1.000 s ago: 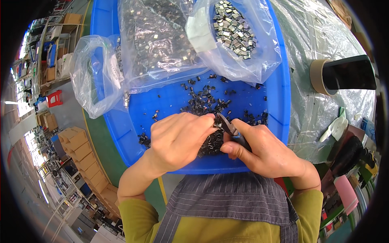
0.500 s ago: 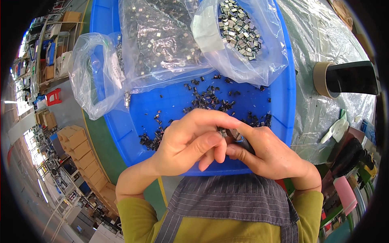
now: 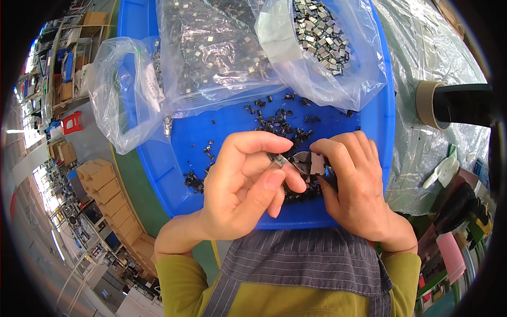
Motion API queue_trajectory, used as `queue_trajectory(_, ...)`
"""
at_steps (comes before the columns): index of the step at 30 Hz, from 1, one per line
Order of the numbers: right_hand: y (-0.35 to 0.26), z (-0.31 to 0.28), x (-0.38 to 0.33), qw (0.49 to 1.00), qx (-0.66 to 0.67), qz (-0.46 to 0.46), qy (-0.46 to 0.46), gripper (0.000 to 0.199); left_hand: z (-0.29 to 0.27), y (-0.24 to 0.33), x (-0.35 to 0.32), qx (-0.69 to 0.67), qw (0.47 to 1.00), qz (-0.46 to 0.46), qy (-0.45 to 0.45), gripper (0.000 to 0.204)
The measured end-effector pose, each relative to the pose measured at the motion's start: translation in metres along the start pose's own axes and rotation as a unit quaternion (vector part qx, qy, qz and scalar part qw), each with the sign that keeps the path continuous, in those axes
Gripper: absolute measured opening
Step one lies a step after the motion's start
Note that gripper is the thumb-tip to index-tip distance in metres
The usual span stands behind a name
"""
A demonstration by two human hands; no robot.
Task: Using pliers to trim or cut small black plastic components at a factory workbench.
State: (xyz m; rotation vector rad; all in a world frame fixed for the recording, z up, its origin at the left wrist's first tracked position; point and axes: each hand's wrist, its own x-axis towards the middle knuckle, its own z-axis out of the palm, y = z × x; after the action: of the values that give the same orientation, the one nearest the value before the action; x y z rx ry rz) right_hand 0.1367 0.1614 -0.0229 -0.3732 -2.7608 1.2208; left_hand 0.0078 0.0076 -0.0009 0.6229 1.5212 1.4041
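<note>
Over the near side of a blue plastic tray point(image 3: 369, 132), my left hand point(image 3: 245, 185) pinches a small silver metal part point(image 3: 279, 160) between thumb and fingers. My right hand point(image 3: 354, 185) grips small pliers point(image 3: 311, 162) with dark handles, and the jaws meet the silver part. Small black pieces point(image 3: 282, 124) lie scattered on the tray floor under and beyond both hands.
Clear plastic bags of small silver parts point(image 3: 322, 37) and darker parts point(image 3: 211, 47) lie at the tray's far side, an empty-looking bag point(image 3: 124, 90) at its left. A roll of tape point(image 3: 428, 103) sits on plastic sheeting to the right.
My hands have lifted off the pile of black pieces and drawn slightly apart. The silver part and pliers, hidden under my fingers before, now show between them.
</note>
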Motion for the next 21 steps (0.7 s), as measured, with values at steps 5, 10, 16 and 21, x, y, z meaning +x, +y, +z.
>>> queue_trajectory(5, 0.0007, 0.0021, -0.0022, 0.999, -0.032, -0.006, 0.001, 0.055, -0.0003, -0.0008, -0.0018, 0.0, 1.0, 0.004, -0.016, 0.031)
queue_trajectory(10, 0.0007, 0.004, -0.0026, 0.998, -0.056, -0.007, 0.004, 0.056, -0.0012, -0.0033, -0.0022, 0.048, 0.998, 0.026, -0.03, 0.029)
queue_trajectory(16, 0.0019, 0.0054, -0.0035, 0.998, -0.06, -0.008, 0.01, 0.055, -0.0001, -0.0042, -0.003, 0.075, 0.996, 0.029, -0.033, 0.029)
queue_trajectory(21, 0.002, 0.007, -0.0043, 0.998, -0.066, -0.006, 0.006, 0.051, 0.0013, -0.0046, -0.0042, 0.083, 0.995, 0.033, -0.033, 0.029)
